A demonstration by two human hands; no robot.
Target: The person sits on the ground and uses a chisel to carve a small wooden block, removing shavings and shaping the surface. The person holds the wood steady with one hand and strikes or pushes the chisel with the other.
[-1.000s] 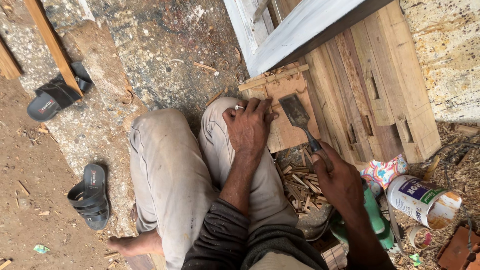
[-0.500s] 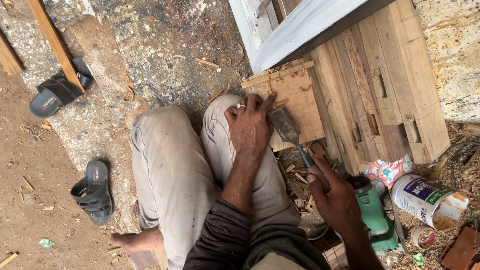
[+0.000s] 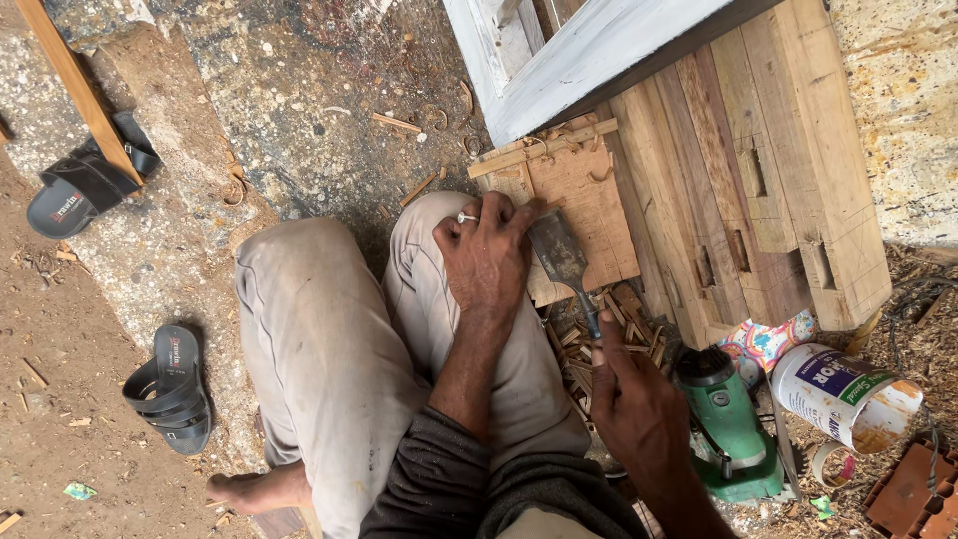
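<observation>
My left hand, a ring on one finger, rests on my right knee with its fingertips against the edge of a flat wooden board. My right hand grips the handle of a wide chisel. The chisel's blade lies flat on the board, right beside my left fingers. Several wood chips lie heaped under the board, between my knee and my right hand.
Thick mortised timbers and a white-painted frame lie at the upper right. A green power tool, a tipped paint can and a tape roll sit at the right. Two black sandals and a wooden strip lie at the left.
The chisel blade has shifted left across the board toward my left fingers, and my right hand has followed. My left hand stays on the knee.
</observation>
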